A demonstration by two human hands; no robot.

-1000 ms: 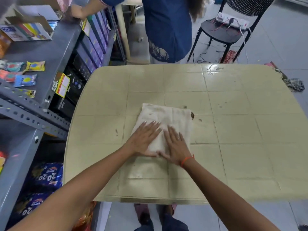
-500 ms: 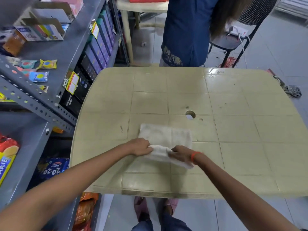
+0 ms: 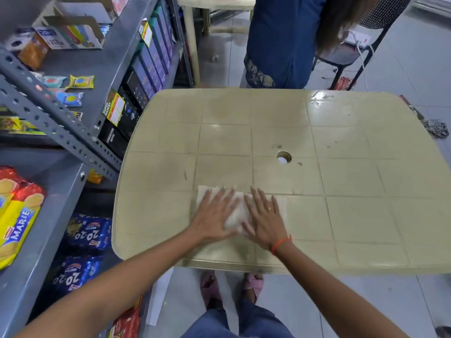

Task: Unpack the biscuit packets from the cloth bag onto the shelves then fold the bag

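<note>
- A folded off-white cloth bag [image 3: 238, 211] is seen lying flat on the beige plastic table [image 3: 341, 167], near the table's front edge and nearer than the round hole [image 3: 283, 157] in the tabletop.
- The left hand [image 3: 214, 217] is laid palm-down on the left part of the bag, fingers spread and flat; nothing is gripped.
- The right hand [image 3: 264, 218] is laid palm-down on the right part of the bag, fingers likewise splayed flat, with no grip on anything. An orange thread band [image 3: 280, 243] is worn at that wrist.
- The two hands are placed just beside each other, a strip of cloth showing between them.
- Grey metal shelves [image 3: 61, 128] stand to the left of the table. Blue biscuit packets [image 3: 85, 231] are seen on a lower shelf, and red-and-yellow biscuit packets [image 3: 17, 213] on a shelf nearer the camera.
- A person in a blue garment [image 3: 280, 37] stands at the far side of the table.
</note>
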